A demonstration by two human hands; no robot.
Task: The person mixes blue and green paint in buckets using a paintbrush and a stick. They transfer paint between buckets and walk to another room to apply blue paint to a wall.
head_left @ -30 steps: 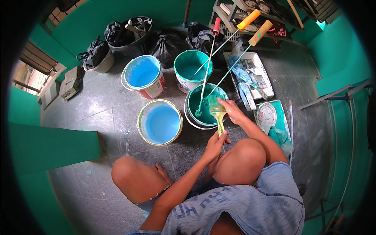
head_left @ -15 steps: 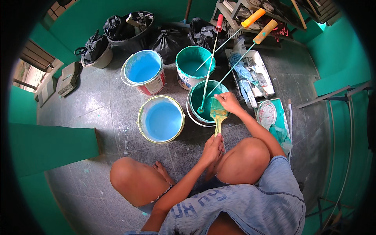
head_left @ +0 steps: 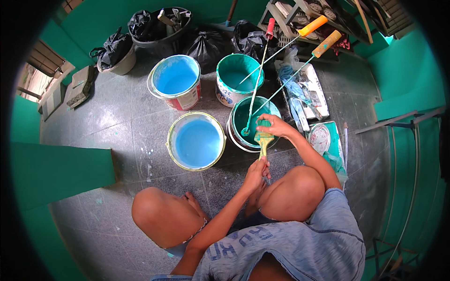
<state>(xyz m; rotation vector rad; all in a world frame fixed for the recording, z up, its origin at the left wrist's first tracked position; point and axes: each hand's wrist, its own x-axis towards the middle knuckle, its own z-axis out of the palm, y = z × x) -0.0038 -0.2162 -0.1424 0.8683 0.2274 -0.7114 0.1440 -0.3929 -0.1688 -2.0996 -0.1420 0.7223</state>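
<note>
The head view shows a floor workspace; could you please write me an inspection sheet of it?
Surface: grey tiled floor, paint spots on it.
Job's things: brush; four paint buckets, two blue inside, two green; three rods with coloured handles standing in the green ones.
Clutter: black bags behind the buckets.
Hands: left hand grips the brush handle; right hand at its bristles.
Cables: none clearly seen.
Surroundings: green walls.
</note>
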